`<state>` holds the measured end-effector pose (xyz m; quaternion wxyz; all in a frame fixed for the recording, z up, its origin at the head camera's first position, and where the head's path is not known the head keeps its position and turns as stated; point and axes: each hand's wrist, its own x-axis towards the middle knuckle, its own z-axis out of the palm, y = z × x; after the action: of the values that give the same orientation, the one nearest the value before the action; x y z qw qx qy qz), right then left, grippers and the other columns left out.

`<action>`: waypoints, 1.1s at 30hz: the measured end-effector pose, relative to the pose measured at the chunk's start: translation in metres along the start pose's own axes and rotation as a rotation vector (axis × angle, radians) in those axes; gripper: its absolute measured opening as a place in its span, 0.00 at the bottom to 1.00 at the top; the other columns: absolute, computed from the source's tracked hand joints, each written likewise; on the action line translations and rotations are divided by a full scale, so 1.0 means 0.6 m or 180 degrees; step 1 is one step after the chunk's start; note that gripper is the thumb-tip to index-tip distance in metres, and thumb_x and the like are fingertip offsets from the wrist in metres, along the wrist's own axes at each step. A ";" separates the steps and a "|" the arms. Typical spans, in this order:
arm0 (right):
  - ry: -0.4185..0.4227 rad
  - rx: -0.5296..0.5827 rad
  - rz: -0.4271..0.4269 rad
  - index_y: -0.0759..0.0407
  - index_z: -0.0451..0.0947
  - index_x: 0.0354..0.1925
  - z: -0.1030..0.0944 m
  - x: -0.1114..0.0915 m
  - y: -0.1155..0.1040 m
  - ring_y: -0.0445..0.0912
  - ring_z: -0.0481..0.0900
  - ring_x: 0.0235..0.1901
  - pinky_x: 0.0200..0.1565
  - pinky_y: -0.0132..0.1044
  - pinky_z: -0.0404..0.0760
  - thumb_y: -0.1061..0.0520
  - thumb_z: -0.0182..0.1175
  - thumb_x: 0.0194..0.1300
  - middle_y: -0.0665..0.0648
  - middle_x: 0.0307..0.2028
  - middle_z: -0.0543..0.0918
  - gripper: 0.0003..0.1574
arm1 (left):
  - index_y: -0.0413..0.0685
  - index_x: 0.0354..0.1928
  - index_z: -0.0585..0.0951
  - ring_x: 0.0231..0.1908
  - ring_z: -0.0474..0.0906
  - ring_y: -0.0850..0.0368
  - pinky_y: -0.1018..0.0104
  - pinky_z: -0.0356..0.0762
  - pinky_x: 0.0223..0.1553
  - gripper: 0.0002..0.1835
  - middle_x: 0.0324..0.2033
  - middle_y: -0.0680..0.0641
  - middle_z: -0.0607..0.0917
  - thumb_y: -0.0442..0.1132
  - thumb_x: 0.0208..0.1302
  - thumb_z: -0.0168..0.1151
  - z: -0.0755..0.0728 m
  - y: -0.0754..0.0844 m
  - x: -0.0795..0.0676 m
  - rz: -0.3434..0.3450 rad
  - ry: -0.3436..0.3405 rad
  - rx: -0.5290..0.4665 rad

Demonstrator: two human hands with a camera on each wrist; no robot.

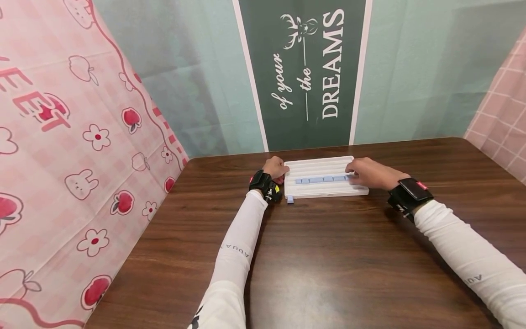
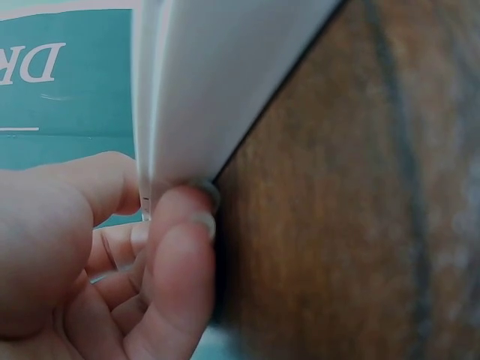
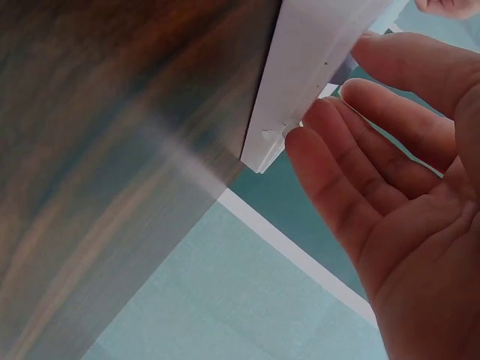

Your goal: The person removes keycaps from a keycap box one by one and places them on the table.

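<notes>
A white tray point(image 1: 320, 189) with long ridges lies near the table's far edge. Along one of its grooves runs a row of light blue keycaps point(image 1: 314, 180), several of them wider than others. At the tray's left end my left hand point(image 1: 276, 169) grips the edge; in the left wrist view the fingers point(image 2: 180, 262) bend around the tray's corner point(image 2: 217, 82). Over the right end, my right hand point(image 1: 371, 173) pinches a keycap at the end of the row, mostly hidden by thumb and fingers. One light blue keycap point(image 1: 290, 199) sits at the tray's front left corner.
The dark brown wooden table point(image 1: 304, 265) stretches toward me from the tray. Behind it hangs a green cloth point(image 1: 308, 132) with white lettering. A pink patterned cloth point(image 1: 94, 183) hangs along the left side, and a pink checked one point(image 1: 503, 114) at right.
</notes>
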<state>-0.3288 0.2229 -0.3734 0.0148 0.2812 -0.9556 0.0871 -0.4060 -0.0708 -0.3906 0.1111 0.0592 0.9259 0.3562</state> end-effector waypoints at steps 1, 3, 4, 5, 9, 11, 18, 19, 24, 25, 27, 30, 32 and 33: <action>0.0010 0.0008 -0.0012 0.61 0.76 0.40 0.000 0.000 0.000 0.44 0.72 0.31 0.34 0.38 0.74 0.60 0.59 0.52 0.57 0.36 0.79 0.14 | 0.46 0.14 0.68 0.11 0.75 0.58 0.66 0.77 0.17 0.16 0.11 0.48 0.76 0.42 0.56 0.54 -0.001 0.000 -0.001 0.0015 0.0006 -0.0004; 0.0021 0.0028 -0.0039 0.62 0.77 0.39 0.001 0.001 0.000 0.44 0.72 0.30 0.34 0.38 0.74 0.61 0.58 0.52 0.57 0.35 0.79 0.13 | 0.46 0.14 0.68 0.11 0.75 0.58 0.66 0.77 0.17 0.16 0.11 0.48 0.76 0.42 0.55 0.54 -0.002 0.000 -0.002 0.0037 0.0009 -0.0021; 0.0015 0.0037 -0.0052 0.62 0.77 0.39 0.001 0.001 -0.001 0.44 0.72 0.30 0.34 0.38 0.74 0.61 0.58 0.52 0.57 0.35 0.80 0.13 | 0.46 0.14 0.67 0.11 0.75 0.58 0.66 0.77 0.17 0.16 0.11 0.48 0.76 0.42 0.56 0.54 -0.002 0.000 -0.002 0.0035 0.0001 -0.0024; 0.0010 0.0048 -0.0055 0.61 0.77 0.39 0.002 0.001 -0.002 0.43 0.72 0.30 0.34 0.38 0.74 0.61 0.58 0.52 0.57 0.35 0.80 0.12 | 0.46 0.14 0.67 0.11 0.75 0.58 0.66 0.77 0.17 0.16 0.11 0.48 0.76 0.42 0.56 0.54 -0.003 0.000 -0.002 0.0024 -0.0005 -0.0031; -0.0002 0.0050 -0.0074 0.61 0.77 0.38 0.003 0.000 -0.002 0.43 0.71 0.29 0.33 0.35 0.73 0.62 0.58 0.52 0.56 0.33 0.79 0.11 | 0.46 0.14 0.67 0.12 0.75 0.58 0.66 0.77 0.17 0.16 0.12 0.48 0.76 0.42 0.56 0.54 -0.002 0.001 -0.002 0.0002 -0.0030 -0.0039; 0.0012 0.0042 -0.0091 0.60 0.77 0.37 0.005 0.000 -0.003 0.43 0.71 0.29 0.32 0.34 0.72 0.62 0.58 0.52 0.55 0.33 0.79 0.11 | 0.45 0.14 0.67 0.11 0.75 0.57 0.66 0.77 0.17 0.16 0.11 0.47 0.76 0.41 0.56 0.54 -0.001 0.000 -0.003 0.0012 -0.0023 -0.0056; 0.0063 0.0039 -0.0134 0.59 0.77 0.36 0.008 0.000 -0.005 0.43 0.70 0.28 0.31 0.33 0.69 0.63 0.58 0.52 0.54 0.31 0.78 0.10 | 0.45 0.14 0.68 0.12 0.77 0.57 0.67 0.77 0.16 0.15 0.11 0.48 0.76 0.41 0.56 0.54 -0.003 0.001 -0.005 0.0034 -0.0006 0.0051; 0.0064 0.0032 -0.0130 0.59 0.77 0.36 0.009 0.000 -0.005 0.44 0.70 0.28 0.31 0.33 0.69 0.63 0.58 0.52 0.54 0.31 0.78 0.10 | 0.45 0.14 0.68 0.12 0.77 0.57 0.67 0.77 0.16 0.15 0.11 0.48 0.76 0.42 0.56 0.54 -0.003 0.000 -0.004 0.0015 -0.0021 0.0067; 0.0073 0.0036 -0.0077 0.59 0.77 0.36 0.011 0.003 -0.006 0.44 0.70 0.28 0.31 0.33 0.70 0.61 0.58 0.52 0.54 0.30 0.78 0.09 | 0.46 0.16 0.67 0.13 0.77 0.56 0.67 0.77 0.17 0.15 0.12 0.48 0.76 0.42 0.57 0.53 -0.004 0.000 -0.004 0.0022 -0.0023 0.0078; 0.0074 0.0045 -0.0068 0.59 0.77 0.36 0.010 0.003 -0.006 0.43 0.70 0.27 0.31 0.33 0.70 0.61 0.58 0.52 0.54 0.29 0.77 0.09 | 0.46 0.16 0.67 0.13 0.77 0.57 0.67 0.77 0.17 0.15 0.12 0.48 0.76 0.42 0.57 0.53 -0.004 0.000 -0.004 0.0031 -0.0022 0.0077; 0.0057 0.0071 -0.0055 0.59 0.77 0.36 0.009 0.002 -0.006 0.44 0.70 0.28 0.31 0.33 0.69 0.61 0.58 0.52 0.53 0.29 0.77 0.09 | 0.45 0.16 0.68 0.13 0.77 0.57 0.67 0.77 0.17 0.15 0.12 0.48 0.76 0.42 0.57 0.54 -0.004 0.001 -0.006 0.0038 -0.0007 0.0081; 0.0033 0.0077 -0.0027 0.59 0.76 0.36 0.010 0.001 -0.006 0.44 0.70 0.28 0.31 0.33 0.69 0.61 0.58 0.53 0.53 0.29 0.77 0.10 | 0.45 0.16 0.69 0.12 0.77 0.57 0.67 0.77 0.17 0.14 0.12 0.48 0.77 0.42 0.57 0.54 -0.004 0.002 -0.007 0.0035 -0.0012 0.0076; 0.0047 0.0061 -0.0028 0.59 0.76 0.36 0.011 0.001 -0.005 0.44 0.69 0.28 0.31 0.33 0.69 0.62 0.57 0.52 0.53 0.29 0.77 0.09 | 0.45 0.16 0.69 0.12 0.76 0.57 0.67 0.77 0.17 0.15 0.12 0.48 0.76 0.42 0.56 0.54 -0.003 0.002 -0.006 0.0029 -0.0021 0.0070; 0.0061 0.0057 -0.0035 0.59 0.76 0.36 0.011 0.001 -0.005 0.44 0.69 0.28 0.31 0.33 0.69 0.62 0.57 0.52 0.53 0.29 0.77 0.10 | 0.45 0.15 0.69 0.12 0.76 0.57 0.66 0.77 0.17 0.15 0.11 0.48 0.76 0.42 0.57 0.54 -0.003 0.002 -0.005 0.0025 -0.0024 0.0069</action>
<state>-0.3273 0.2191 -0.3795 0.0218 0.2857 -0.9530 0.0982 -0.4035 -0.0716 -0.3883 0.1125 0.0653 0.9290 0.3463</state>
